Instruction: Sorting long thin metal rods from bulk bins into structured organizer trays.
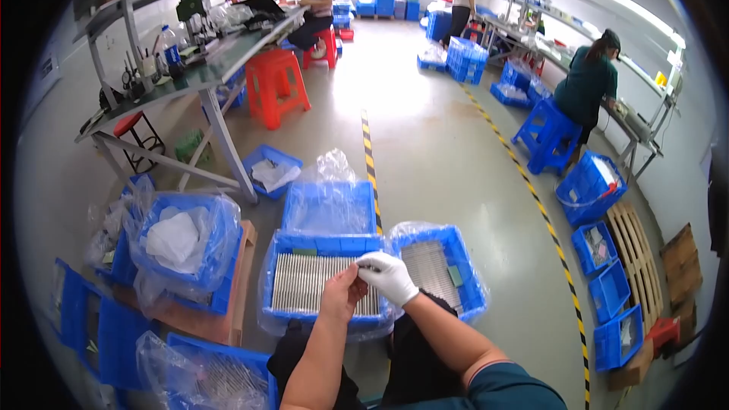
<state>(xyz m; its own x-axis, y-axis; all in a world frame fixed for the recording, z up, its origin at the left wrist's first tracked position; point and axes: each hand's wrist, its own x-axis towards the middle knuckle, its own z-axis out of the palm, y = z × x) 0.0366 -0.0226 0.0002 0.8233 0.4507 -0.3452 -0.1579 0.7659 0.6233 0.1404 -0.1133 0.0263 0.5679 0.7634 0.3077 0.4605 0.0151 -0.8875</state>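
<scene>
My bare left hand (343, 293) and my right hand (388, 276), which wears a white glove, meet over a blue crate (326, 243). Both are closed, fingertips pinched together. Whatever lies between them is too small to make out. Inside that crate, slim silvery metal pieces (307, 282) lie side by side in a dense row, with a small green block at the far edge. To the right stands a second plastic-lined blue crate (472, 266) holding similar metal pieces (427, 264) and another green block (455, 275).
A blue crate with clear plastic (329, 209) sits just beyond. At left, a bagged crate (228, 228) rests on a wooden pallet (244, 288); another crate (182, 342) lies nearer. Workbenches (220, 61), stools (276, 87) and several seated or standing people line both sides.
</scene>
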